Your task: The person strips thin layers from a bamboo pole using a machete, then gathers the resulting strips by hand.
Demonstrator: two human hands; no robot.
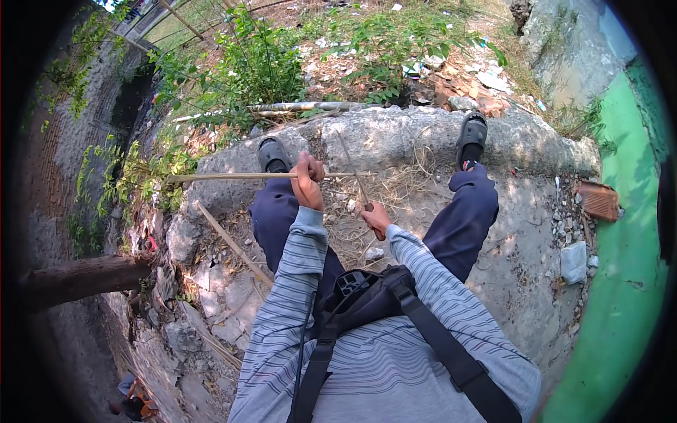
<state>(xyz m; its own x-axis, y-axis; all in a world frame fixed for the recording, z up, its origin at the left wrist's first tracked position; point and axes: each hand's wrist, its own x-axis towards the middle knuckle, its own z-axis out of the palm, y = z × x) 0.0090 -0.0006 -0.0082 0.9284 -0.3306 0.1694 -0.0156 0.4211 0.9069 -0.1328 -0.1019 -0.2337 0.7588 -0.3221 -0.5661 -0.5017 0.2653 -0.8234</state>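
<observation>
My left hand [308,182] is closed around a thin bamboo strip [229,176]. The strip lies level across my lap, its longer part reaching out to the left and its short end to the right. In my right hand [377,221] is a knife [361,187] with a long, narrow blade tilted up and away from me. Blade and strip cross close to the strip's right end; whether they touch I cannot tell. Pale curled shavings [405,185] are scattered on the ground between my legs.
A rough stone ledge [381,137] runs under my shoes. Another bamboo strip [233,243] lies by my left leg. To the right are a reddish brick [598,201], a pale block [573,262] and a green wall [620,282]. A log [88,280] juts in at left.
</observation>
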